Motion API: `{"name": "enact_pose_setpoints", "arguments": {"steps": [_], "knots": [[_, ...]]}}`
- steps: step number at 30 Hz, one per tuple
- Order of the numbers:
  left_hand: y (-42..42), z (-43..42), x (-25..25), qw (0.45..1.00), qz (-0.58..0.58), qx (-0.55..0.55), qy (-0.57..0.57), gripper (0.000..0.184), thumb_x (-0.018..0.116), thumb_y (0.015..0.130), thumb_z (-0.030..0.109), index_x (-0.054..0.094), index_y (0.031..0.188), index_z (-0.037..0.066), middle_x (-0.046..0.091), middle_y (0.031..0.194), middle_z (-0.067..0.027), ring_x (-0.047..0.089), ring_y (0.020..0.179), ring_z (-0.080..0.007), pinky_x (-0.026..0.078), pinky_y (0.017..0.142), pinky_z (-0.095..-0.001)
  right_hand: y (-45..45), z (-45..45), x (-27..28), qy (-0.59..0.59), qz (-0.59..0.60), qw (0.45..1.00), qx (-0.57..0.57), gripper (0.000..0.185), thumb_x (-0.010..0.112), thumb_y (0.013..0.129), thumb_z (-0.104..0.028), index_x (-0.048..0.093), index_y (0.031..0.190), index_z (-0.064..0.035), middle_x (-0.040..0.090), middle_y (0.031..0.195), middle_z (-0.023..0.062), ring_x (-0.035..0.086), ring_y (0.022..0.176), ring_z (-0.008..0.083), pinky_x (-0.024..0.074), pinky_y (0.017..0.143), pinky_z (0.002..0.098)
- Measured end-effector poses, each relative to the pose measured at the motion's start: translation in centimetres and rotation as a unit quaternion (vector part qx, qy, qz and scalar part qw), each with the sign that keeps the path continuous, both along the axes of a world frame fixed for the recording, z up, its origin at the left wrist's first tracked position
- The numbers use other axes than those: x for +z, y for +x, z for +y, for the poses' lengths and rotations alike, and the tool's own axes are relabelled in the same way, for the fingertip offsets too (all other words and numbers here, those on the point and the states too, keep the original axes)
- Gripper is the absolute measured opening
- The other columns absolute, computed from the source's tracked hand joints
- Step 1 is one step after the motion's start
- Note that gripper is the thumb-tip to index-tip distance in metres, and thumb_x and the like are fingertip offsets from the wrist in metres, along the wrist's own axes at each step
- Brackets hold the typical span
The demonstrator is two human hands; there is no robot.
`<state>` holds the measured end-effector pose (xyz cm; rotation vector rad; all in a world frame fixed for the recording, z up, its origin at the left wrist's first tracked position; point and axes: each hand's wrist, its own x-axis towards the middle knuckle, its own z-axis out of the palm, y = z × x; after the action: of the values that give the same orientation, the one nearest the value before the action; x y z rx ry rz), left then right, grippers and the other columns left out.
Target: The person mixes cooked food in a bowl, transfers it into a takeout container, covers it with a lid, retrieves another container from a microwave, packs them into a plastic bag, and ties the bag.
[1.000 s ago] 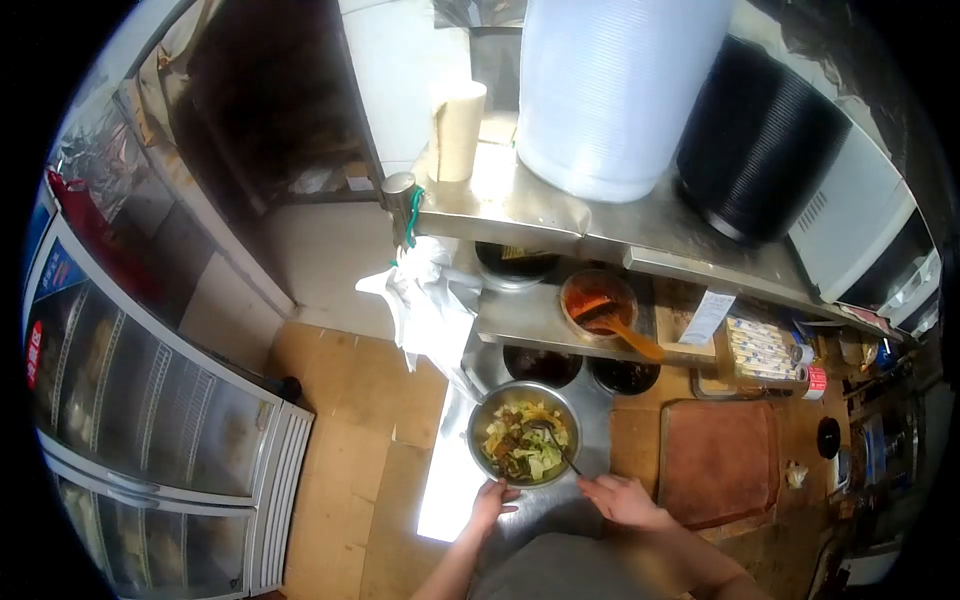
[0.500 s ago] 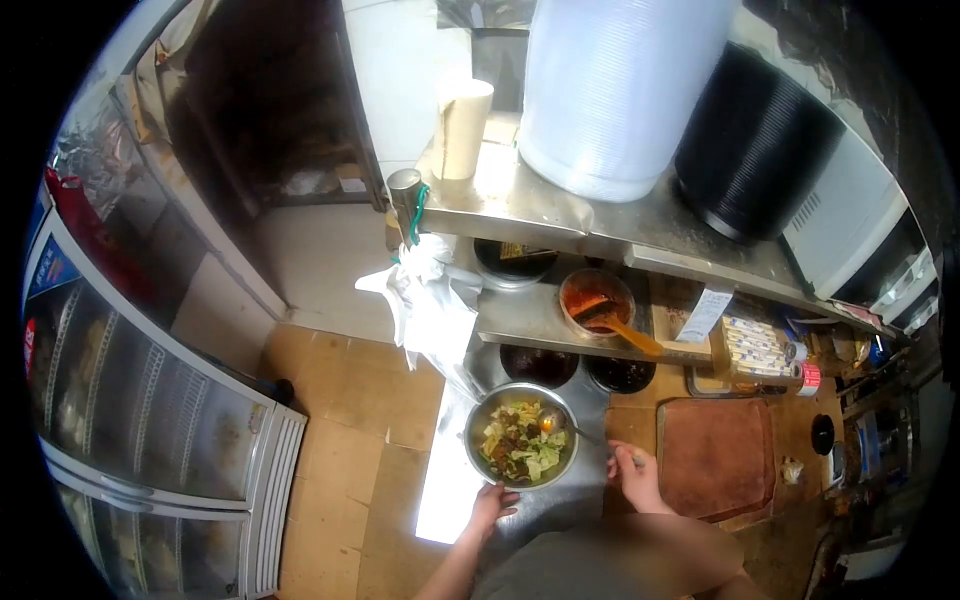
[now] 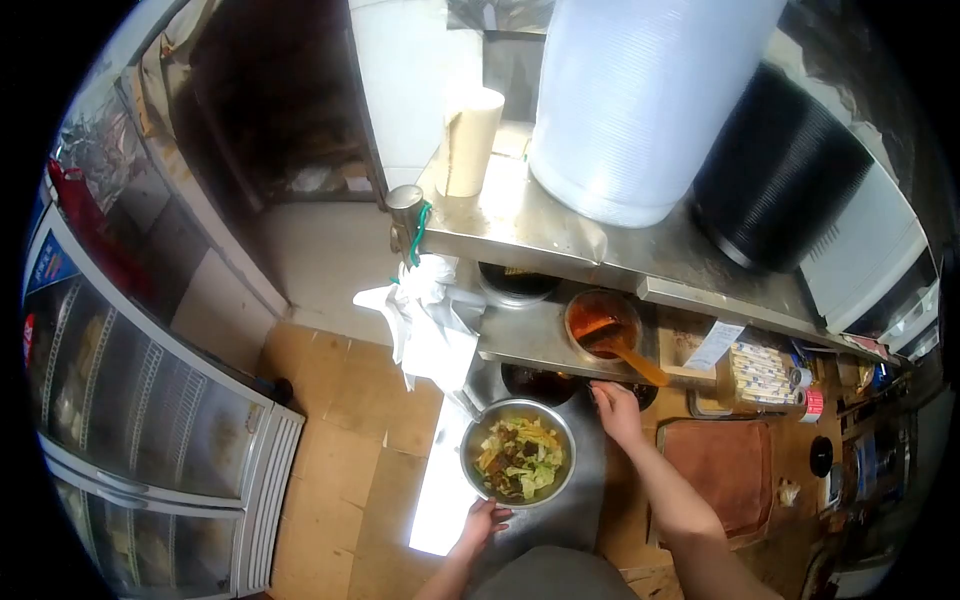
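A steel mixing bowl [image 3: 467, 477] with chopped cabbage, yellow strips and dark brown bits [image 3: 520, 457] stands on the metal counter. At its near rim is my left hand [image 3: 482, 523], fingers apart and touching the edge. My right hand [image 3: 616, 408] is closed on the handle end of a spoon, beside the sunken pot of dark sauce [image 3: 538, 385] behind the bowl. The spoon's head is hard to make out there. Partly covered by that hand is a second dark pot [image 3: 644, 396].
On the lower shelf stands a tub of red sauce [image 3: 590, 310] with an orange-handled spatula [image 3: 640, 362]. A white bag [image 3: 425, 325] hangs left of the bowl. To the right lies a reddish-brown board [image 3: 715, 480]. Stacked clear lids [image 3: 640, 110] and black containers [image 3: 780, 170] fill the upper shelf.
My right hand has moved the spoon from the bowl up and away to the dark sauce pot. My left hand stays at the bowl's rim. The view has shifted slightly.
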<state>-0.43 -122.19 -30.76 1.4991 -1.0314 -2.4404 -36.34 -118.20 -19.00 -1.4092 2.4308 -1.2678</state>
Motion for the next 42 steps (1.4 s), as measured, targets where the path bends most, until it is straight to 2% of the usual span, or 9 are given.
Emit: {"name": "enact_pose_setpoints", "arguments": {"steps": [4, 7, 9, 17, 20, 27, 29, 33, 42], "knots": [[0.0, -0.2, -0.3, 1.000, -0.006, 0.005, 0.010, 0.035, 0.042, 0.108, 0.025, 0.051, 0.135, 0.005, 0.065, 0.123, -0.0097, 0.066, 0.108, -0.0223, 0.058, 0.077, -0.0377, -0.5, -0.9, 0.2, 0.049, 0.075, 0.995, 0.049, 0.020, 0.063, 0.097, -0.017, 0.071, 0.108, -0.0016, 0.071, 0.093, 0.0198, 0.071, 0.076, 0.0280, 0.0543, 0.070, 0.0342], [-0.1, -0.2, 0.3, 1.000, -0.014, 0.000, 0.009, 0.034, 0.042, 0.108, 0.026, 0.052, 0.133, 0.006, 0.066, 0.119, -0.0099, 0.066, 0.106, -0.0218, 0.058, 0.076, -0.0369, -0.7, -0.8, -1.5, 0.060, -0.127, 0.990, 0.010, 0.026, 0.063, 0.099, -0.024, 0.072, 0.104, -0.0007, 0.072, 0.085, 0.0157, 0.069, 0.068, 0.0243, 0.0535, 0.065, 0.0325], [-0.1, -0.2, 0.3, 1.000, -0.014, -0.006, 0.004, 0.034, 0.042, 0.108, 0.026, 0.053, 0.133, 0.006, 0.067, 0.117, -0.0102, 0.066, 0.106, -0.0216, 0.058, 0.076, -0.0365, -0.7, -0.7, -2.7, 0.027, -0.358, 0.933, -0.032, 0.026, 0.061, 0.101, -0.026, 0.072, 0.109, -0.0028, 0.067, 0.077, 0.0045, 0.062, 0.064, 0.0127, 0.0460, 0.051, 0.0264], [-0.2, -0.3, 1.2, 1.000, -0.005, -0.005, 0.005, 0.034, 0.043, 0.107, 0.026, 0.053, 0.132, 0.006, 0.067, 0.116, -0.0121, 0.066, 0.107, -0.0229, 0.058, 0.075, -0.0367, -1.4, 1.7, -3.4, -0.054, -0.614, 0.772, -0.155, 0.033, 0.061, 0.101, -0.038, 0.067, 0.115, -0.0089, 0.064, 0.078, 0.0007, 0.054, 0.059, 0.0084, 0.0318, 0.045, 0.0214], [-0.3, -0.1, 1.1, 1.000, -0.005, -0.023, 0.002, 0.035, 0.043, 0.107, 0.026, 0.052, 0.133, 0.004, 0.066, 0.116, -0.0130, 0.066, 0.108, -0.0234, 0.058, 0.076, -0.0371, -0.4, 3.7, -0.8, -0.073, -0.591, 0.789, -0.151, 0.035, 0.061, 0.101, -0.040, 0.069, 0.114, -0.0085, 0.065, 0.077, -0.0001, 0.054, 0.057, 0.0072, 0.0318, 0.045, 0.0224], [-0.3, 0.8, 0.9, 0.999, 0.001, -0.039, -0.032, 0.037, 0.041, 0.108, 0.026, 0.052, 0.132, 0.001, 0.065, 0.116, -0.0135, 0.066, 0.107, -0.0225, 0.059, 0.079, -0.0385, 7.5, 9.8, 4.0, -0.027, -0.386, 0.922, -0.014, 0.022, 0.059, 0.101, -0.013, 0.071, 0.115, -0.0020, 0.067, 0.082, 0.0050, 0.059, 0.066, 0.0128, 0.0498, 0.062, 0.0261], [-0.6, 0.7, 1.3, 0.999, 0.002, -0.042, -0.028, 0.037, 0.042, 0.108, 0.027, 0.052, 0.132, 0.002, 0.065, 0.117, -0.0138, 0.066, 0.107, -0.0220, 0.059, 0.079, -0.0377, 9.7, 10.5, 7.8, 0.036, -0.132, 0.985, 0.101, 0.022, 0.060, 0.097, -0.009, 0.072, 0.115, -0.0048, 0.067, 0.083, 0.0102, 0.063, 0.066, 0.0183, 0.0509, 0.062, 0.0282], [-0.6, 0.9, 1.2, 0.999, -0.009, -0.038, -0.028, 0.037, 0.042, 0.108, 0.030, 0.055, 0.124, 0.000, 0.066, 0.114, -0.0138, 0.066, 0.107, -0.0217, 0.060, 0.080, -0.0377, 12.3, 12.4, 11.1, 0.091, 0.027, 0.982, 0.165, 0.025, 0.066, 0.094, -0.015, 0.071, 0.118, -0.0095, 0.064, 0.083, 0.0103, 0.065, 0.070, 0.0287, 0.0534, 0.061, 0.0361], [-0.5, 0.9, 0.9, 0.999, -0.010, -0.042, -0.027, 0.035, 0.041, 0.108, 0.031, 0.057, 0.117, 0.001, 0.067, 0.111, -0.0117, 0.066, 0.104, -0.0206, 0.061, 0.079, -0.0374, 14.3, 13.4, 11.8, 0.103, 0.123, 0.971, 0.175, 0.029, 0.067, 0.093, -0.018, 0.069, 0.121, -0.0117, 0.065, 0.085, 0.0058, 0.066, 0.076, 0.0249, 0.0536, 0.060, 0.0361]]}}
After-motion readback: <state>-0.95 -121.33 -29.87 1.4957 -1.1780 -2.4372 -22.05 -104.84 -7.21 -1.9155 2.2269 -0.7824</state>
